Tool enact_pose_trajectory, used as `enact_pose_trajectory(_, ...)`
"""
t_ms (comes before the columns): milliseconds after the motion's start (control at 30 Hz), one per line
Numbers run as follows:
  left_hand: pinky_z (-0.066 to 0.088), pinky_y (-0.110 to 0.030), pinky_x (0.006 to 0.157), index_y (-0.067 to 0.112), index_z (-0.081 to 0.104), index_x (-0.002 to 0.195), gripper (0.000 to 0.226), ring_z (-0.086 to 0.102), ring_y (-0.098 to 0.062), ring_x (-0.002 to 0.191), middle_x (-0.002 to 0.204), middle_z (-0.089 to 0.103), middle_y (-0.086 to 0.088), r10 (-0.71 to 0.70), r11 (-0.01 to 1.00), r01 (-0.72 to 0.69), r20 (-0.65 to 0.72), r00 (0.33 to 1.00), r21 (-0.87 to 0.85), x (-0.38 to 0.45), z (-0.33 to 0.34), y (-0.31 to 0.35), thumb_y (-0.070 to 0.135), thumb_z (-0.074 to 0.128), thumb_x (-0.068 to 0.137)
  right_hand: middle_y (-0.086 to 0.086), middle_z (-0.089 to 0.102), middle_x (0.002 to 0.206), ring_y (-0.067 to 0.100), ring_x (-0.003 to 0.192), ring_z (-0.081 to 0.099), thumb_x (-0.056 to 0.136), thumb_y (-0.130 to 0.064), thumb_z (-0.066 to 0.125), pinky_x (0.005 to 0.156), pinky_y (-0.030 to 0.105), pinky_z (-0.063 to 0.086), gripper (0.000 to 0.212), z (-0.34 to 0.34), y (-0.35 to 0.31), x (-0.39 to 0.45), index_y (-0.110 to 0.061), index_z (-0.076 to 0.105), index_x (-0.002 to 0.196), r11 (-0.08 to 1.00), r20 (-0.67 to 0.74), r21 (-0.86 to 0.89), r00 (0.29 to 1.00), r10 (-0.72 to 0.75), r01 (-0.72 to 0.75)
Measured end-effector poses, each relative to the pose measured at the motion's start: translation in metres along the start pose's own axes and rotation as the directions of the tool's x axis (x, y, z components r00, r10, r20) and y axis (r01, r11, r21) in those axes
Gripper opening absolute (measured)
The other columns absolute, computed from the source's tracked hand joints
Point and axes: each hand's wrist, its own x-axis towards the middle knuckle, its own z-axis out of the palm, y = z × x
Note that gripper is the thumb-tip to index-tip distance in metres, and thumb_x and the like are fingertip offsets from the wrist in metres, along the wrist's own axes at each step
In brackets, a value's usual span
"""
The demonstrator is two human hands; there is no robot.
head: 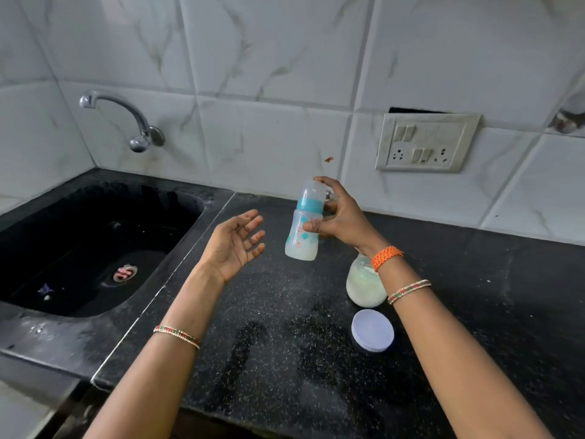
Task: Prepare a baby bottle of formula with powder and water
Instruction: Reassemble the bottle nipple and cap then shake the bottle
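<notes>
The worktop [285, 359] is black speckled stone, a bit shiny. The wall tiles [269, 58] are glossy white. The tap [126, 118] is shiny metal. The bottle [304, 226] is cloudy plastic.

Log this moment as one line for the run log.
right hand: holds capped baby bottle above counter | left hand: open, empty | bottle: whitish liquid at bottom | powder jar: open, lid beside it
</notes>
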Motion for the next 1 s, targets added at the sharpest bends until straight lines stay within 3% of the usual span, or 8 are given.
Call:
enact_pose_trajectory(133, 0.054, -0.024, 0.055, 0.018, 0.064, 0.103, 0.020, 0.064, -0.012, 0.066, 0.083, 0.070, 0.007, -0.028, 1.000, 0.028, -0.031, 0.999, 0.008, -0.003, -0.011, -0.005, 0.016, 0.047, 0.091, 0.002, 0.048, 0.125, 0.018, 0.109, 0.058, 0.068, -0.001, 0.082, 0.074, 0.037, 0.060, 0.084, 0.011, 0.017, 0.004, -0.033, 0.039, 0.132, 1.000, -0.019, -0.020, 1.000, 0.006, -0.006)
enact_pose_trajectory(267, 0.054, -0.025, 0.056, 0.019, 0.063, 0.100, 0.019, 0.062, -0.012, 0.068, 0.084, 0.069, 0.007, -0.042, 0.999, 0.043, -0.091, 0.995, 0.013, -0.005, -0.027, -0.008, 0.015, 0.047, 0.091, -0.011, 0.052, 0.114, 0.007, 0.100, 0.057, 0.063, -0.001, 0.084, 0.076, 0.023, 0.055, 0.082, 0.024, 0.036, 0.003, -0.030, 0.041, 0.128, 0.990, -0.035, -0.138, 0.999, -0.003, -0.001)
enact_pose_trajectory(333, 0.054, -0.024, 0.055, 0.019, 0.063, 0.101, 0.020, 0.061, -0.012, 0.070, 0.084, 0.068, 0.008, -0.063, 0.997, 0.069, -0.126, 0.990, 0.042, -0.006, -0.033, -0.014, 0.013, 0.047, 0.091, -0.008, 0.054, 0.112, 0.010, 0.096, 0.058, 0.061, -0.002, 0.083, 0.076, 0.015, 0.049, 0.080, 0.035, 0.051, 0.001, -0.027, 0.042, 0.124, 0.971, -0.061, -0.240, 0.998, -0.035, 0.019)
enact_pose_trajectory(467, 0.054, -0.025, 0.055, 0.019, 0.062, 0.101, 0.020, 0.060, -0.012, 0.072, 0.086, 0.067, 0.007, -0.113, 0.992, 0.121, -0.156, 0.981, 0.045, -0.009, -0.045, -0.027, 0.012, 0.047, 0.090, 0.002, 0.054, 0.122, 0.018, 0.108, 0.053, 0.063, -0.002, 0.081, 0.094, 0.035, 0.046, 0.078, 0.055, 0.079, -0.004, -0.030, 0.039, 0.124, 0.927, -0.102, -0.375, 0.994, -0.025, -0.015)
enact_pose_trajectory(567, 0.055, -0.025, 0.055, 0.019, 0.063, 0.100, 0.020, 0.060, -0.013, 0.073, 0.085, 0.068, 0.007, -0.119, 0.993, 0.116, -0.161, 0.980, -0.030, -0.012, -0.052, -0.035, 0.014, 0.047, 0.091, 0.006, 0.053, 0.129, 0.016, 0.109, 0.050, 0.068, -0.001, 0.078, 0.097, 0.038, 0.044, 0.076, 0.064, 0.091, -0.010, -0.036, 0.037, 0.123, 0.912, -0.159, -0.408, 0.987, -0.036, -0.032)
enact_pose_trajectory(700, 0.055, -0.025, 0.055, 0.018, 0.063, 0.101, 0.019, 0.060, -0.013, 0.073, 0.085, 0.068, 0.006, -0.117, 0.992, 0.108, -0.161, 0.980, -0.060, -0.015, -0.057, -0.044, 0.015, 0.048, 0.091, 0.006, 0.052, 0.133, 0.023, 0.116, 0.053, 0.072, 0.001, 0.073, 0.100, 0.042, 0.046, 0.071, 0.068, 0.094, -0.017, -0.030, 0.039, 0.127, 0.892, -0.197, -0.453, 0.976, -0.097, -0.003)
enact_pose_trajectory(900, 0.053, -0.026, 0.059, 0.017, 0.064, 0.103, 0.022, 0.061, -0.013, 0.071, 0.085, 0.069, 0.006, -0.157, 0.984, 0.144, -0.134, 0.978, -0.100, -0.021, -0.042, -0.068, 0.018, 0.047, 0.088, 0.003, 0.038, 0.146, 0.017, 0.128, 0.044, 0.075, 0.007, 0.055, 0.103, 0.032, 0.041, 0.080, 0.073, 0.079, -0.033, -0.032, 0.031, 0.141, 0.908, -0.285, -0.418, 0.952, -0.116, -0.015)
enact_pose_trajectory(1000, 0.052, -0.026, 0.056, 0.016, 0.063, 0.103, 0.023, 0.059, -0.014, 0.071, 0.085, 0.068, 0.005, -0.234, 0.969, 0.222, -0.123, 0.964, -0.104, -0.023, -0.027, -0.085, 0.018, 0.046, 0.088, 0.000, 0.047, 0.131, 0.011, 0.108, 0.054, 0.072, 0.006, 0.050, 0.086, 0.027, 0.049, 0.068, 0.069, 0.066, -0.055, -0.026, 0.038, 0.130, 0.946, -0.440, -0.323, 0.891, -0.111, -0.042)
